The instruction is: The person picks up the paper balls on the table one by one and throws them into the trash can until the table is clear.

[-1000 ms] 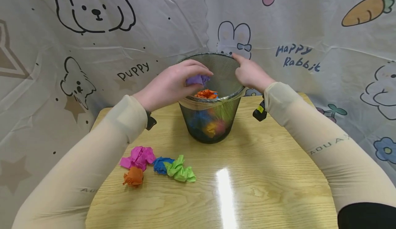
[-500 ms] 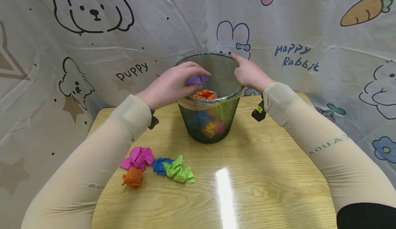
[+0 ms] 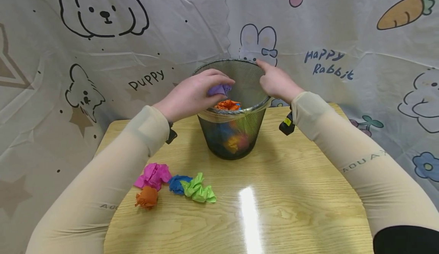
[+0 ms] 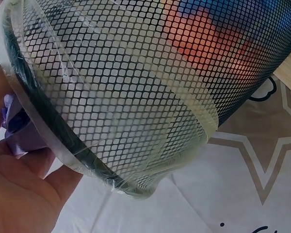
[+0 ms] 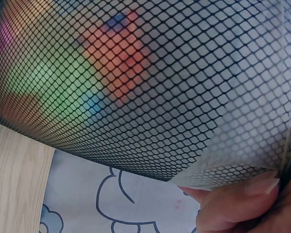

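A black wire-mesh wastebasket (image 3: 216,132), its rim wrapped in a clear plastic liner, stands upright on the table. Over its mouth my left hand (image 3: 195,94) pinches a crumpled purple paper ball (image 3: 219,90) between thumb and fingers; the left wrist view shows that purple paper (image 4: 24,128) partly hidden by the hand. On the other side, my right hand (image 3: 277,80) grips the basket's rim, with the thumb (image 5: 247,189) against the outer mesh in the right wrist view. Inside the basket, an orange paper ball (image 3: 228,105) tops several coloured ones seen blurred through the mesh.
Crumpled papers lie at the front left of the wooden table (image 3: 291,193): pink (image 3: 154,176), orange (image 3: 147,197), blue (image 3: 178,184) and green (image 3: 199,190). The blue and green ones touch. A cartoon-printed curtain (image 3: 192,25) hangs right behind the basket.
Almost nothing differs. The head view has shifted very slightly, while the left hand keeps the purple paper over the basket and the right hand stays at the rim.
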{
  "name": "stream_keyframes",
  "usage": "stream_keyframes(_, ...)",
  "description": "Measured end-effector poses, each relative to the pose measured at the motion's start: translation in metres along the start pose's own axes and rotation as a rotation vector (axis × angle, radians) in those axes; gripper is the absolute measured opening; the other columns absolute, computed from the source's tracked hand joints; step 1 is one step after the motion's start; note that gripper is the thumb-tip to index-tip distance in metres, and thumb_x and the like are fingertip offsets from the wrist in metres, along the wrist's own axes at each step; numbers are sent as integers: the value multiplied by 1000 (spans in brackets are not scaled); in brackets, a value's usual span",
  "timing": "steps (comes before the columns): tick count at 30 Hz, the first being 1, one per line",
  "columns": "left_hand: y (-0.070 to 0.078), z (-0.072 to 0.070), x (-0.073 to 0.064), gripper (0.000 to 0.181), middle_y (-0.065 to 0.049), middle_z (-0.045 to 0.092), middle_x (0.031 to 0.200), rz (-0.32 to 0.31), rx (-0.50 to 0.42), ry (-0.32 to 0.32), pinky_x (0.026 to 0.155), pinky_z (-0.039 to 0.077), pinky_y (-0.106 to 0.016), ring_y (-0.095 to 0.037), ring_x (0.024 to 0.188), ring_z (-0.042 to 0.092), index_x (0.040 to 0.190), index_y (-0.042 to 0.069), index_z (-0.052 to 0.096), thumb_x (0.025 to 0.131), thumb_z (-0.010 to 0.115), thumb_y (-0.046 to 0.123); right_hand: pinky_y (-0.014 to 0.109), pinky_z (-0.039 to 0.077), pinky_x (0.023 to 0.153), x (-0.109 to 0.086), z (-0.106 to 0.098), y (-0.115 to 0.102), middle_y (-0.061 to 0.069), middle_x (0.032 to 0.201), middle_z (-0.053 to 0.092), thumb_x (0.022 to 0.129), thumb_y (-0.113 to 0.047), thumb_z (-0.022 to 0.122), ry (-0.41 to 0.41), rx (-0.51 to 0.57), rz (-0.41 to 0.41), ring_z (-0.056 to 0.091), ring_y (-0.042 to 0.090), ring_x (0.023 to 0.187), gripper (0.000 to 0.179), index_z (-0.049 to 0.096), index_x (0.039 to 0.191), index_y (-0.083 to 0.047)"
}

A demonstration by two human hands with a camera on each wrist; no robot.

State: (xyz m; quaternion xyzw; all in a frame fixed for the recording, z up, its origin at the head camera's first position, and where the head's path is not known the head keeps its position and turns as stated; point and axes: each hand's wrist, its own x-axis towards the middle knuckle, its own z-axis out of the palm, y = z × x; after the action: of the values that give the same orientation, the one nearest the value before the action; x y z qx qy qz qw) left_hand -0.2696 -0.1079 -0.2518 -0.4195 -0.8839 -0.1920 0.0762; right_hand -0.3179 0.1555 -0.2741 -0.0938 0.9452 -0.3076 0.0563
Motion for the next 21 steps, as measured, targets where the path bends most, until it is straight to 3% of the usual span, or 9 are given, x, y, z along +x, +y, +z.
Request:
stream_keyframes(5,2,-1,0,51,-4,50,151,-39,27,-25,110,45,-36,-18,132,53,148,18,57,100,68,33,45,36,110,0,0,0,7,170,12,105,-10,25,2,-2,1,34,30,141,65,6,167,-19)
stream_keyframes(11,2,-2,-2,64,-3,40,161,-85,41,-54,120,33,-43,-21,147,37,155,26,49,100,57,58,45,35,111,-1,0,-1,7,170,12,105,-10,25,0,2,-2,33,30,142,65,6,167,-17)
stream_keyframes(14,2,-3,-4,67,-1,37,162,-95,44,-56,121,29,-45,-21,149,32,157,28,45,100,51,63,44,38,107,-1,0,-1,7,170,12,105,-9,25,-2,0,-3,34,30,141,65,6,167,-17)
stream_keyframes(18,2,-5,-6,68,-1,36,163,-90,44,-51,122,26,-48,-22,150,30,158,28,43,101,48,64,44,45,91,-1,0,-1,6,171,11,105,-9,24,-5,1,1,35,30,140,65,6,167,-19)
stream_keyframes(21,3,-6,-8,68,-1,35,163,-85,45,-44,123,25,-48,-22,151,29,158,29,42,101,47,65,43,46,90,-1,0,-1,6,171,11,105,-9,24,-4,1,1,35,30,140,65,6,167,-19)
